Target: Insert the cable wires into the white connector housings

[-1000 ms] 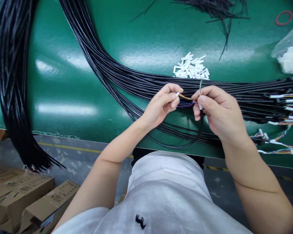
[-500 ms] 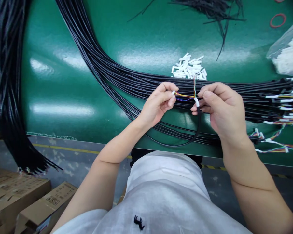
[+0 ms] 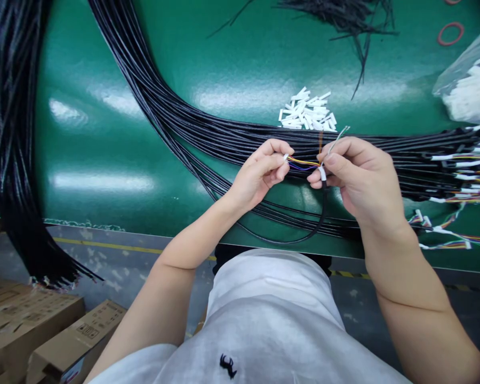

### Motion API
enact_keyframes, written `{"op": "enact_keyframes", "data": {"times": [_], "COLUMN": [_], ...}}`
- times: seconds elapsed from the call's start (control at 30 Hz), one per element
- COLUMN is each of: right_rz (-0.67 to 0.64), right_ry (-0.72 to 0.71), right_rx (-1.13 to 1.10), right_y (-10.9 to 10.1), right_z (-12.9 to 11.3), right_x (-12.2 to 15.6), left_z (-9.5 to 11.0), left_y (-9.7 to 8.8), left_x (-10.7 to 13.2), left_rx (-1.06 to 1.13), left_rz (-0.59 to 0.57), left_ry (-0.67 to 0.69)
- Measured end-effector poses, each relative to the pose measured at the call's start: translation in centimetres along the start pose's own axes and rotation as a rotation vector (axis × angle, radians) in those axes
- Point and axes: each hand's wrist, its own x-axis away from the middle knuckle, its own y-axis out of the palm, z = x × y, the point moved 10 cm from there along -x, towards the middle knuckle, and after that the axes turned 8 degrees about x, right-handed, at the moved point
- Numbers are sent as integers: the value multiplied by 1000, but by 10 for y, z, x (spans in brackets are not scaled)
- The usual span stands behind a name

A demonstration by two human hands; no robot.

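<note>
My left hand pinches a small white connector with thin coloured wires running from it to the right. My right hand is closed on the end of a black cable, at its white sleeve, and pinches one loose wire that sticks up from the fingers. The cable loops down and back under my right wrist. Both hands hover over a thick bundle of black cables lying across the green table.
A heap of small white connectors lies just beyond my hands. Finished cable ends with coloured wires spread at the right. A clear bag of white parts, red rubber rings and black cable ties lie farther back. Cardboard boxes stand on the floor.
My right hand's fingers have shifted along the wires, and a single wire now sticks up to the right from them. My left hand has kept its pinch on the connector.
</note>
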Motion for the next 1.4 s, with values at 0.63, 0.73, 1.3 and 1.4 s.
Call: {"op": "enact_keyframes", "data": {"times": [0.63, 0.73, 1.3, 1.4], "right_rz": [87, 123, 171, 212], "right_ry": [-449, -525, -493, -610], "right_rx": [493, 531, 698, 851], "right_y": [11, 12, 12, 19], "right_z": [-46, -52, -51, -59], "right_x": [19, 23, 26, 32], "left_z": [7, 6, -5, -3], "left_y": [29, 32, 22, 23], "left_x": [10, 10, 6, 7], "left_rx": [-169, -132, -103, -116], "left_rz": [-224, -254, -215, -205], "left_ry": [80, 66, 36, 23]}}
